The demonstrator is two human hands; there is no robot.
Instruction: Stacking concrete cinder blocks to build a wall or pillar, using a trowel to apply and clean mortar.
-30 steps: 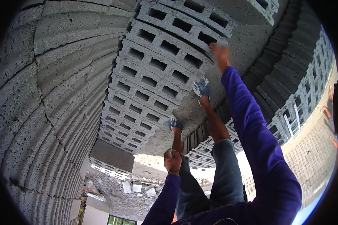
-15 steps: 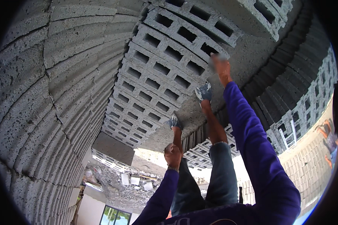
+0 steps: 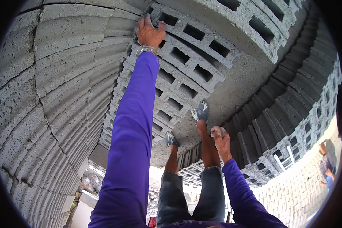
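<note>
Grey hollow blocks fill nearly everything around a person in a purple long-sleeved top and jeans, standing on a dusty concrete floor [image 3: 250, 79]. At twelve o'clock the left hand [image 3: 150, 32], a metal watch [image 3: 146, 49] on its wrist, reaches out and lies over the end of one hollow block [image 3: 193, 49]; its fingers are curled over the block's edge, gripping it, though the block does not appear lifted yet. That block sits at the near end of a long row of blocks [image 3: 152, 110] laid holes-up, running from twelve o'clock down toward seven. The right hand [image 3: 220, 138], near the centre at about four o'clock, hangs free with fingers loosely bent and holds nothing. Both feet, in worn grey shoes [image 3: 200, 112], stand just beside the row.

Judging by the scene, most of the handling is left: stacks of finished blocks [image 3: 45, 95] rise at nine o'clock and more stand at three o'clock [image 3: 292, 125], while only one block is in hand. Another person [image 3: 326, 167] crouches at the far edge, about four o'clock, well apart from the work.
</note>
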